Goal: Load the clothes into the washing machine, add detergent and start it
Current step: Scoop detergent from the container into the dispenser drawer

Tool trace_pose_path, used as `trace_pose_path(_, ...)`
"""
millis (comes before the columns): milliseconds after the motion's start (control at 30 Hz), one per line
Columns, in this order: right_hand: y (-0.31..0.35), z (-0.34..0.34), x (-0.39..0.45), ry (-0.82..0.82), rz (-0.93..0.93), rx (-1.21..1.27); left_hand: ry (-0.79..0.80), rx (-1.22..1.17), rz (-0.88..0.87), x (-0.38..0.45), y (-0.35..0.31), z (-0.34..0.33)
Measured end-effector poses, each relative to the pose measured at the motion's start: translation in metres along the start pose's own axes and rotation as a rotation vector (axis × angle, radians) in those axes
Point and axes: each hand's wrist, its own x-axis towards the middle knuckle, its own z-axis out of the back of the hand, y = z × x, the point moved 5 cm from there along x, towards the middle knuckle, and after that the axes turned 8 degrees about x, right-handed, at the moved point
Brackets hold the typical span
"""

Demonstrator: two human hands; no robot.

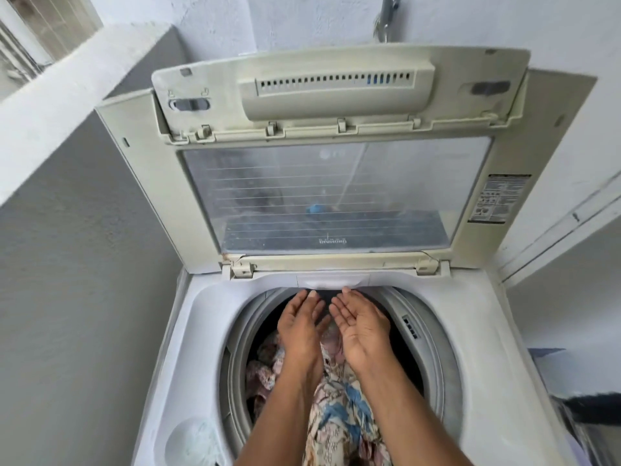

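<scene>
A white top-loading washing machine (487, 348) stands below me with its folding glass lid (322, 196) raised against the wall. Patterned clothes (339, 418), pink, cream and blue, lie in the drum (242, 358). My left hand (300, 322) and my right hand (361, 322) reach over the drum, palms facing each other, fingers apart and empty. Their fingertips come close to a white detergent drawer (332, 280) at the back rim; I cannot tell if they touch it.
A grey wall (84, 297) closes off the left side. A tap (386, 18) is fixed on the white wall above the lid. A round translucent cap (195, 442) sits at the machine's front left corner. Dark items (591, 408) lie to the right.
</scene>
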Motion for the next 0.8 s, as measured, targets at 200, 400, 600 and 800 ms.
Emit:
trace_pose_path(200, -0.006, -0.009, 0.007, -0.036, -0.082, 0.102, -0.024, -0.19, 0.106, 0.006, 0.004, -0.016)
trace_pose_path(400, -0.016, -0.007, 0.014, -0.026, -0.081, 0.157, 0.006, -0.31, 0.156, 0.014, 0.013, -0.018)
trace_pose_path(600, -0.019, -0.008, 0.017, 0.045, -0.05, 0.119, 0.033, -0.313, 0.135, 0.023, 0.018, -0.016)
trace_pose_path(800, -0.018, -0.005, 0.011, 0.115, -0.013, 0.065, 0.054, -0.306, 0.127, 0.02, 0.021, -0.013)
